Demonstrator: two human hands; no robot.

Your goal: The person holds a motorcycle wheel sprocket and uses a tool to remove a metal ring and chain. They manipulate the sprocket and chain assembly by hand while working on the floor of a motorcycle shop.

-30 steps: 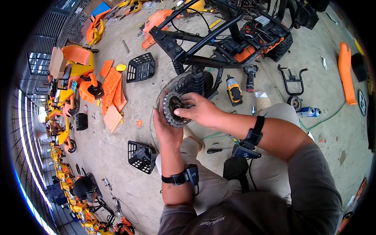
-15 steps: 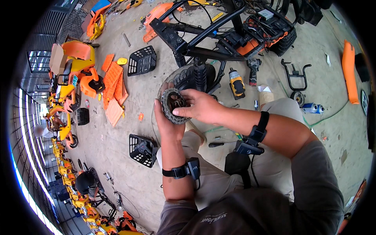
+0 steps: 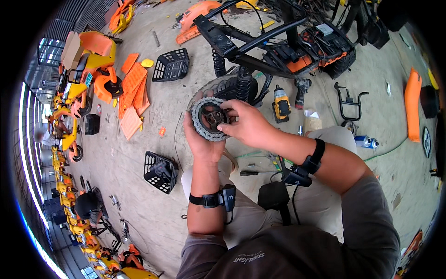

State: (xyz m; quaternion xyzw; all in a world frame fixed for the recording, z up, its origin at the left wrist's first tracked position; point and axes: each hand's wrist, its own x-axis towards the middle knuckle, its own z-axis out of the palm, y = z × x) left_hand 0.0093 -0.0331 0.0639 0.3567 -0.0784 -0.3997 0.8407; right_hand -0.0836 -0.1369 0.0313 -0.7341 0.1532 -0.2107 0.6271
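Note:
A round grey metal part with a notched rim (image 3: 200, 124) is held up in front of me, above the floor. Its dark centre, with brownish pieces inside, faces up toward me. My left hand (image 3: 203, 145) cradles it from the left and below, its fingers partly hidden behind the part. From the right, my right hand (image 3: 251, 123) pinches at the right side of the centre with thumb and fingers. Just beyond lies a black tyre (image 3: 223, 88) beside a shock absorber (image 3: 243, 83) of the black vehicle frame (image 3: 237, 52).
A yellow-black power drill (image 3: 281, 104) and a darker drill (image 3: 302, 93) stand right of the tyre. Black baskets (image 3: 171, 65) and orange panels (image 3: 134, 95) lie to the left. A screwdriver (image 3: 248, 173), spray cans (image 3: 366, 142) and a bent black bracket (image 3: 349, 102) lie nearer me or rightward.
The round part is turned so its face shows more fully toward me. My right fingers shift slightly at its centre. The whole view has moved a little.

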